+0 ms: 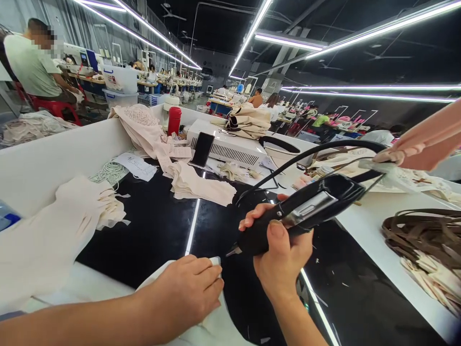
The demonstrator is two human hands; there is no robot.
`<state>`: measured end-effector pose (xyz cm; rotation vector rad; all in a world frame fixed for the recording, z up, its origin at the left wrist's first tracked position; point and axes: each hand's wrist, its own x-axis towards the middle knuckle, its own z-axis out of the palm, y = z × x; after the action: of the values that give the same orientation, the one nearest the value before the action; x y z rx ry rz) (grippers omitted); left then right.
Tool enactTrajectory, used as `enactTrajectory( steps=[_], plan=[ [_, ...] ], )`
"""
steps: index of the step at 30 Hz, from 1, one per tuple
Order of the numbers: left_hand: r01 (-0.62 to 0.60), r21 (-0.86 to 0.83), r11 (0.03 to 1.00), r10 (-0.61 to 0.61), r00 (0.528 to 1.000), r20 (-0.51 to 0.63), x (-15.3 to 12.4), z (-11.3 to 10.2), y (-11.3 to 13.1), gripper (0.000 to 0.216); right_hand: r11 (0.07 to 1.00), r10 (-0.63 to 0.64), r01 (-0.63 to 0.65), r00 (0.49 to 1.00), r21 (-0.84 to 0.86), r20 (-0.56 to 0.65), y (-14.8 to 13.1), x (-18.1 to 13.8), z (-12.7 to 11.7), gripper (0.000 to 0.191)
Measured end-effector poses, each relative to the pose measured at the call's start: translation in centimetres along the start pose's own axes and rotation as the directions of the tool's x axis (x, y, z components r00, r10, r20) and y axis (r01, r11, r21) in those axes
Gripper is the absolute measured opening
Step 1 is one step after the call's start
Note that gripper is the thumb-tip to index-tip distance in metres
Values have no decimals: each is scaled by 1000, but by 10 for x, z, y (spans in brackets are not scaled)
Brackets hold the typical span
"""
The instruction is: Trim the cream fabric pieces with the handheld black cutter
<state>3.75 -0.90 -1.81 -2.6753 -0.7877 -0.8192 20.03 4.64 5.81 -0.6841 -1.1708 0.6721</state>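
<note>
My right hand point(281, 254) is wrapped round a black corded hand tool point(306, 209) with a silver plate on its side and a narrow metal tip. The tip points left and down, just short of my left hand point(183, 288). The fingers of my left hand are closed on a pale fabric piece point(215, 261), most of which is hidden under the hand. Beneath both hands lies a glossy black work surface point(158, 240). From the tool's rear, a thick black cable point(273, 178) loops round to the left.
Cream fabric point(46, 235) is heaped at the left, with cut pieces point(201, 185) farther back. A phone point(203, 148) leans on a white vented box point(230, 144) near a red bottle point(175, 120). Brown straps point(414, 235) lie right. A co-worker point(34, 67) sits at far left.
</note>
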Motion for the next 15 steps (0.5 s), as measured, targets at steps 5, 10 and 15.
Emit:
enactTrajectory(
  steps=[5,10,15],
  plan=[
    [5,4,1000,-5,1000,-18,1,0,1,23,997,32,-31,999,68,-8,0,0,6,43],
    [6,18,1000,-6,1000,1,2,-2,2,23,990,68,-67,998,127,2,-8,0,10,48],
    [8,27,1000,-8,1000,12,2,-4,1,22,985,75,-77,997,155,20,-8,-2,11,46]
  ],
)
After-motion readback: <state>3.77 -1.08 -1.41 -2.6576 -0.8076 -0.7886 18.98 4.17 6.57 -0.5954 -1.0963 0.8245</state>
